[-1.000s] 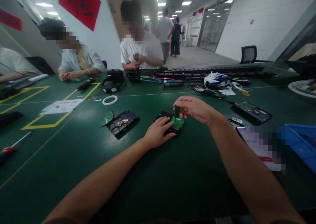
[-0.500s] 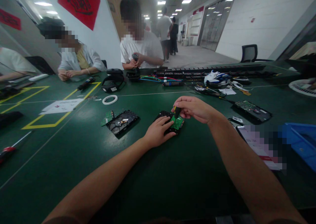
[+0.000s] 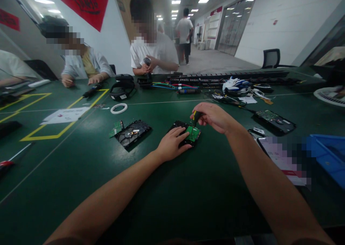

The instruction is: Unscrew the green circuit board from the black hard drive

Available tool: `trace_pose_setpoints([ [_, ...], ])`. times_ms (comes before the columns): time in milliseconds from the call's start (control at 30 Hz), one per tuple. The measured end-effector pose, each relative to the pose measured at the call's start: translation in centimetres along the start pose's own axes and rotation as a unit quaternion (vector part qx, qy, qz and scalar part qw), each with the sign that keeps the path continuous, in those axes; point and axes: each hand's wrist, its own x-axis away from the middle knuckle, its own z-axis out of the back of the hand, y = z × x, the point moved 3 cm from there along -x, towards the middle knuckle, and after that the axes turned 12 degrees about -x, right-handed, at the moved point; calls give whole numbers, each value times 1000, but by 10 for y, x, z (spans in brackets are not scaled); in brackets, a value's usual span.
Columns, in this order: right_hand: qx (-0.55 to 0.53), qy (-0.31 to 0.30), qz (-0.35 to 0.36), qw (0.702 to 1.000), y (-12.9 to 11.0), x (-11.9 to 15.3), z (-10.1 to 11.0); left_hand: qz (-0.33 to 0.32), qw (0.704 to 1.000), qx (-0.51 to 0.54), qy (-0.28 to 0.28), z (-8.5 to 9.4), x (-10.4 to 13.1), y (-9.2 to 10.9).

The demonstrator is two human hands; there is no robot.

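Note:
A hard drive (image 3: 178,125) lies on the green table in front of me, its green circuit board (image 3: 193,134) facing up. My left hand (image 3: 174,142) rests across it with the fingers stretched out, the thumb along the near edge. In my right hand (image 3: 211,116) is a black and yellow screwdriver (image 3: 197,117), pinched by the handle. Its shaft points down at the circuit board. Whether the tip sits in a screw is too small to tell. To the left lies another hard drive (image 3: 134,134) beside a loose green circuit board (image 3: 115,128).
A third hard drive (image 3: 275,122) lies right, near a phone (image 3: 280,158) and a blue bin (image 3: 329,155). A white ring (image 3: 119,108), paper (image 3: 64,115) and red-handled screwdriver (image 3: 7,164) lie left. Gloves (image 3: 235,84) and cables lie further back. Co-workers sit across the table.
The screwdriver handle in my right hand has tilted to the right and shifted slightly. My left hand stays on the hard drive. One co-worker's hands at the left have moved apart.

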Motion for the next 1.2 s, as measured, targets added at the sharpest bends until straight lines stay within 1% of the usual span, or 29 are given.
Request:
trace_pose_setpoints([
  [133, -4, 21, -1, 1000, 2, -3, 4, -3, 1000, -2, 0, 0, 0, 0],
  [400, -14, 43, 11, 999, 8, -9, 9, -6, 1000, -4, 6, 1, -1, 1],
  [933, -1, 46, 29, 999, 8, -9, 7, -2, 1000, -4, 9, 2, -1, 2],
  [1200, -3, 35, 31, 999, 3, -6, 5, -3, 1000, -2, 8, 0, 0, 1],
])
